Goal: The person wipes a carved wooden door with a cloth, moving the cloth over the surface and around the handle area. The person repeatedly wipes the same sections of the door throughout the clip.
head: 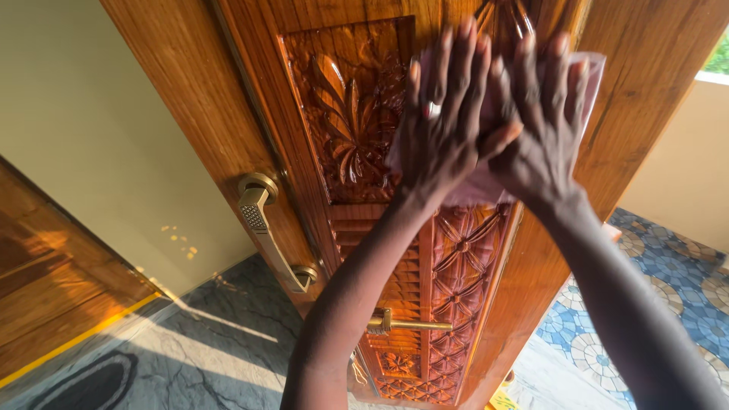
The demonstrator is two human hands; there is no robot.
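Pink cloth sits pinned flat on the carved wooden door panel under left hand and right hand, fingers spread for even pressure, thumbs overlapping, probably wiping.

A plain pale wall fills the left side, lit warm by low sun, with small flecks of light scattered on it. Below it lies a grey marbled floor crossed by a bright band of sunlight – a dark oval mat sits at its near edge. At far left stands a wooden panel with a yellow strip along its base. To the right, the floor tiles show blue and white round patterns – above them a cream wall and a sliver of greenery.
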